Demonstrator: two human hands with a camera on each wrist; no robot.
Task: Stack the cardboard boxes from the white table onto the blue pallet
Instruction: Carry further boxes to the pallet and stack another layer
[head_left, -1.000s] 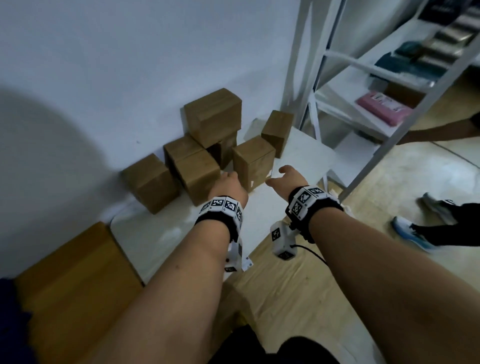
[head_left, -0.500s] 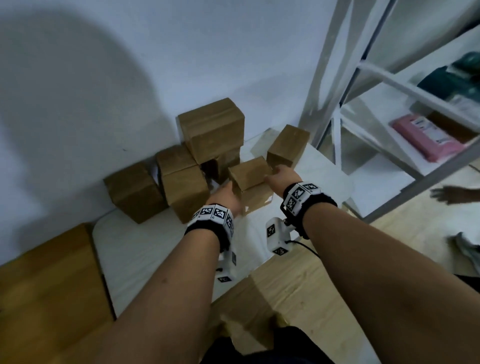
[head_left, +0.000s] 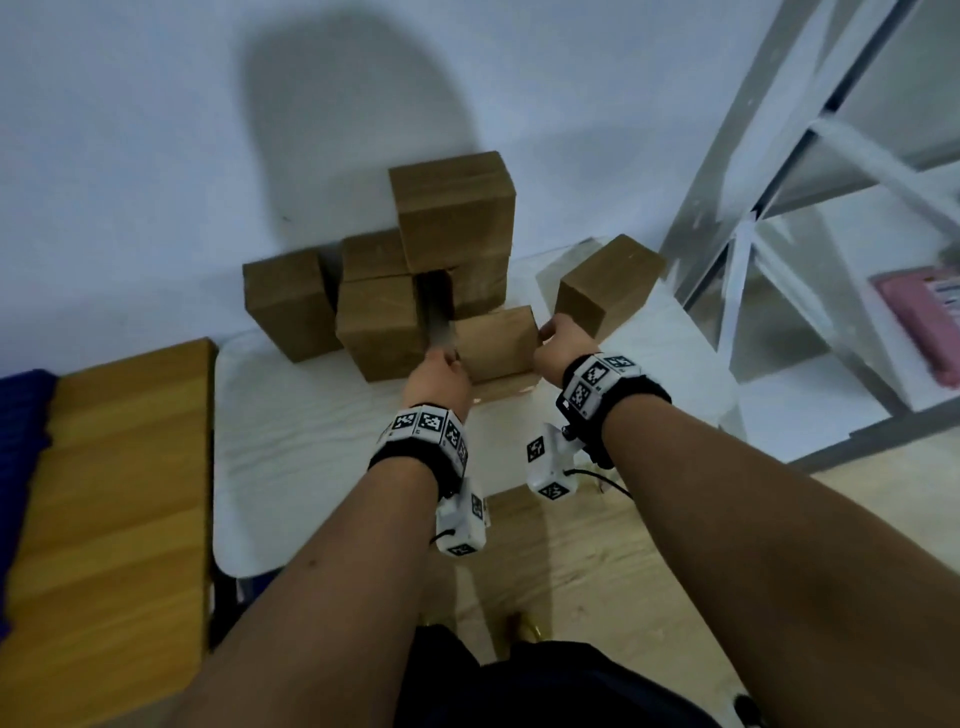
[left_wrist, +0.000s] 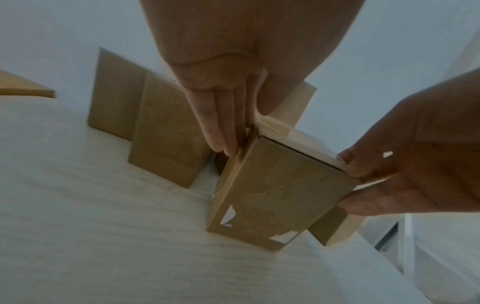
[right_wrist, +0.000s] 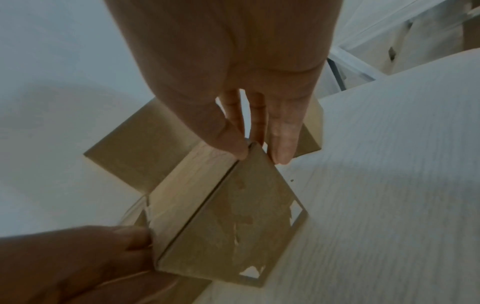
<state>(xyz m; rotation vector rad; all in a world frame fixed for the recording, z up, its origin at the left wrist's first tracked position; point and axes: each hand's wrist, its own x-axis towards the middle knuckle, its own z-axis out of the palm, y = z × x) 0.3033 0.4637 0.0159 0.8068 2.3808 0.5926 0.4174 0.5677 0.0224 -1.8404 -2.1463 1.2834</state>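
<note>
Both hands hold a small cardboard box (head_left: 496, 340) by its ends near the front of the white table (head_left: 311, 457). My left hand (head_left: 452, 364) pinches its left end, thumb on top and fingers down the side (left_wrist: 223, 131). My right hand (head_left: 545, 332) pinches the right end the same way (right_wrist: 255, 152). The box (left_wrist: 275, 195) is tilted and has torn patches on its near face (right_wrist: 233, 226). I cannot tell whether it still touches the table. A blue edge (head_left: 21, 441), perhaps the pallet, shows at the far left.
Several more cardboard boxes stand behind against the wall: a stack (head_left: 457, 208), one at the left (head_left: 288, 304), one in front (head_left: 382, 327), one at the right (head_left: 605, 286). A tan wooden surface (head_left: 119, 519) lies left of the table. A white metal rack (head_left: 779, 208) stands to the right.
Both hands reached forward and closed on the ends of the front box. The box has tipped from standing upright. The view has swung left, toward the boxes.
</note>
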